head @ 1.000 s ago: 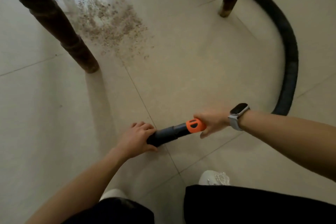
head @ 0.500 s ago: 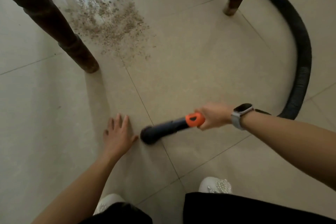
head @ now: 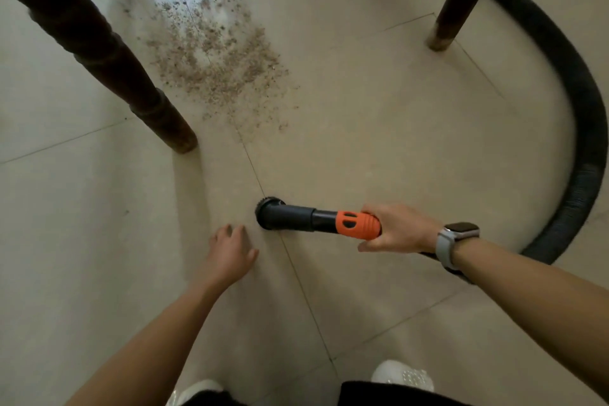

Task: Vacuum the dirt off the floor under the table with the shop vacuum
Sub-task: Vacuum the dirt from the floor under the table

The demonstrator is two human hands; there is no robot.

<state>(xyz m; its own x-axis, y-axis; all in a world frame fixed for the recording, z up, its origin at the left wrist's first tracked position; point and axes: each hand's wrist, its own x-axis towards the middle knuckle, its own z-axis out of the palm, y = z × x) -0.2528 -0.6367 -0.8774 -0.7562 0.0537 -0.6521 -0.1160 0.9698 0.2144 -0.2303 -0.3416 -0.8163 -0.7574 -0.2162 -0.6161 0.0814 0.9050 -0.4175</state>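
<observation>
black nozzle (head: pixel 271 212), orange grip (head: pixel 357 224), brown dirt (head: pixel 214 56)

Both forearms bare, no sleeves in view. Right wrist: smartwatch (head: pixel 458 230), dark rectangular face, silver-grey case, pale grey band (head: pixel 445 249) with darker underside. Black trousers (head: pixel 389 394) at bottom edge. White shoes (head: pixel 402 371), textured pale uppers, one showing under each leg.

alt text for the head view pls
The right hand grips the orange-collared vacuum nozzle on the tiled floor, short of the dirt between dark table legs. The left hand rests beside it, hose curving right.
</observation>
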